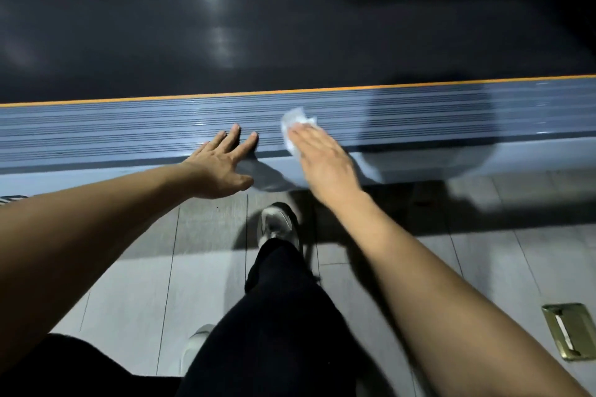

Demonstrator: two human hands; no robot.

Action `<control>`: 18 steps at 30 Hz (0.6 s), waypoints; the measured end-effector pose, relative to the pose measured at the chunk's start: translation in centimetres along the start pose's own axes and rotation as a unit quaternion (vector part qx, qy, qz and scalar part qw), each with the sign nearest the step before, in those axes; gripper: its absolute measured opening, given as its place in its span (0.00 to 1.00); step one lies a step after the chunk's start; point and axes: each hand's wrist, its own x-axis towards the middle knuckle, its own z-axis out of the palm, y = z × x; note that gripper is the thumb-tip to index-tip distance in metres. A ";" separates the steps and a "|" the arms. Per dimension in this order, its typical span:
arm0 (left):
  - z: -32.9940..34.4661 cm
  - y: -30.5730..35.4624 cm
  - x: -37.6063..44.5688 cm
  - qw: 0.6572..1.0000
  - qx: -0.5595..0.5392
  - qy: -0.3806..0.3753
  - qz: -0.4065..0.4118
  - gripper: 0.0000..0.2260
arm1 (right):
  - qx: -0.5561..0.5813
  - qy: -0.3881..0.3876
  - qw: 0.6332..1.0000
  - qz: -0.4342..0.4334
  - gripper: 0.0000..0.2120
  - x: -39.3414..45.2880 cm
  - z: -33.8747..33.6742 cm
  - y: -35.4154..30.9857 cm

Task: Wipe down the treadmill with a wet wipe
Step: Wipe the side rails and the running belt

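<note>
The right hand (322, 155) presses the wet wipe (295, 129) flat-fingered on the ribbed side rail (129, 132); left hand (222, 164) beside it braces, released; best stroke along the grooves

Gym-like room, treadmill (290, 42) with ribbed side rail, grey tiled floor (135, 300), brass floor socket (569, 330)

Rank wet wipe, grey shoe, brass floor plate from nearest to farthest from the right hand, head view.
From the right hand:
1. Wet wipe, under its fingers on the ribbed side rail.
2. Grey shoe, on the floor below the hand.
3. Brass floor plate, far lower right.
</note>
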 end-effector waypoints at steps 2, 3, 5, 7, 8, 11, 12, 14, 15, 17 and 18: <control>-0.7 -0.9 -0.5 1.000 -0.006 -0.003 0.015 0.37 | -0.026 0.018 0.998 0.053 0.22 -0.9 -1.7 3.5; -1.0 -1.6 -0.9 1.000 0.001 -0.003 0.016 0.37 | -0.037 0.013 0.995 0.093 0.22 -1.3 -2.5 4.9; -1.1 -3.3 -2.1 1.000 0.018 -0.004 -0.008 0.36 | -0.041 -0.007 0.984 0.175 0.24 -1.3 -3.6 6.2; -0.7 -5.4 -3.3 0.999 0.023 0.005 -0.043 0.37 | -0.054 -0.031 0.975 0.215 0.27 -0.1 -4.0 6.0; -0.3 -6.4 -3.9 0.998 0.025 0.003 -0.052 0.39 | -0.059 -0.045 0.973 0.217 0.29 0.8 -4.2 5.6; 1.3 -8.3 -4.8 0.999 0.025 -0.010 -0.044 0.45 | -0.063 -0.091 0.968 0.224 0.33 3.9 -3.7 3.9; 1.6 -8.4 -4.7 0.999 0.022 -0.006 -0.045 0.46 | -0.063 -0.097 0.969 0.219 0.33 4.9 -3.0 3.3; 1.8 -8.2 -4.4 0.999 0.021 0.002 -0.050 0.45 | -0.054 -0.102 0.974 0.197 0.32 6.7 -1.2 1.4; 1.8 -8.1 -4.3 0.998 0.028 0.003 -0.052 0.45 | -0.048 -0.103 0.978 0.174 0.32 7.6 0.1 -0.3; 1.9 -8.0 -4.1 0.998 0.037 0.010 -0.056 0.43 | -0.024 -0.112 0.986 0.117 0.32 9.2 2.9 -4.9; 1.9 -8.1 -4.1 0.998 0.032 0.015 -0.058 0.43 | -0.007 -0.118 0.989 0.092 0.32 9.9 4.3 -7.5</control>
